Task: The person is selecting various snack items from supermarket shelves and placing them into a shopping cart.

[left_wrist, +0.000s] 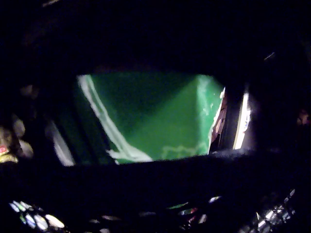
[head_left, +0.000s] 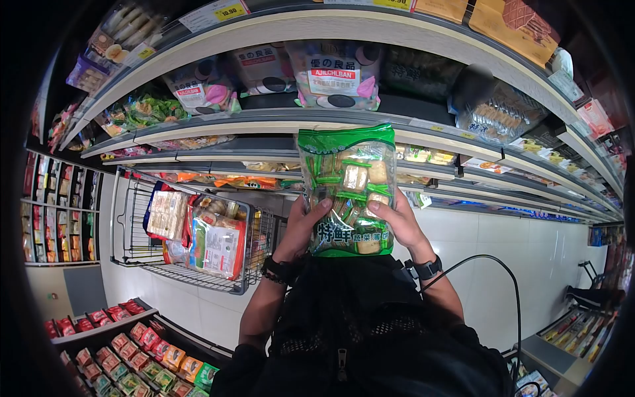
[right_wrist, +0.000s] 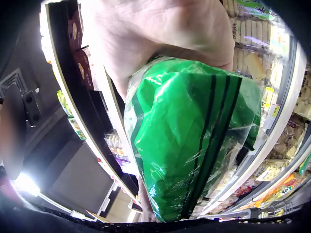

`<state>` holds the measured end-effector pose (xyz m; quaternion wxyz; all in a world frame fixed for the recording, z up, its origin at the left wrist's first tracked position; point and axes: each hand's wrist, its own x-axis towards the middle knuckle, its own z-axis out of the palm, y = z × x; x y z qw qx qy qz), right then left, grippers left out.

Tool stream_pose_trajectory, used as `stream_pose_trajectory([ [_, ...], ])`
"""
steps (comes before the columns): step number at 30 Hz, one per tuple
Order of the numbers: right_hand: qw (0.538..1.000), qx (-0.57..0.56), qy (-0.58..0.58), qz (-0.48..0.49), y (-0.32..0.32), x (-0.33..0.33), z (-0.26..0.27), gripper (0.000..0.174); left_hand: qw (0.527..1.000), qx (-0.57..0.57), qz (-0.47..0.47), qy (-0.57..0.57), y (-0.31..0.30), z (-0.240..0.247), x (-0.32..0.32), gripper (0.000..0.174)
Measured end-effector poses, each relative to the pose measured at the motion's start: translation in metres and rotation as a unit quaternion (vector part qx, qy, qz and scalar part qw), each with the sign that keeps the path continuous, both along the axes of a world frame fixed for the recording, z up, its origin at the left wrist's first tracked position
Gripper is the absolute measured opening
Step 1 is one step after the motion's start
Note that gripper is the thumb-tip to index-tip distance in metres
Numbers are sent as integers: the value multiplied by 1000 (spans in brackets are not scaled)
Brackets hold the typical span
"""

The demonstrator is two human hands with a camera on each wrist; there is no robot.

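Note:
A clear and green bag of wrapped crackers (head_left: 350,192) is held upright in front of the body in the head view. The left hand (head_left: 301,225) grips its left edge, thumb on the front. On the right edge the right hand (head_left: 399,221) does the same, its thumb also across the front; the fingers behind are hidden. The right wrist view shows the right hand (right_wrist: 165,29) against the bag's green end (right_wrist: 180,141). Most of the left wrist view is dark, with a green part of the bag (left_wrist: 155,121) in the middle and no hand discernible.
Shelves (head_left: 264,126) of packaged snacks run across the front. A wire shopping cart (head_left: 248,264) with several packages (head_left: 218,245) stands at the left. Racks of small packets (head_left: 132,357) fill the lower left. A black cable (head_left: 516,291) loops at the right.

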<state>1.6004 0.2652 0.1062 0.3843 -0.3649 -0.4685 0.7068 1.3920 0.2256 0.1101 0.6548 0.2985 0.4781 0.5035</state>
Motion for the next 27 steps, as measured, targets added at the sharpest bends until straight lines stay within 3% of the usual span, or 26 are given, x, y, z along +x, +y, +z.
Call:
stream_pose_trajectory([
  [16,1000,12,-3,4,6,4,2,56,1000,5,14,1,2,4,7,40],
  [22,999,34,-3,-39,7,1,5,53,1000,-4,2,6,6,-5,11,51],
  [24,992,67,-79,-77,8,0,14,50,965,140,57,212,6,-18,17,60],
  [25,991,67,-78,-79,7,1,19,50,965,141,55,213,6,-17,16,60],
  [27,988,150,-1,42,4,5,30,47,997,72,15,-24,0,-12,17,67],
])
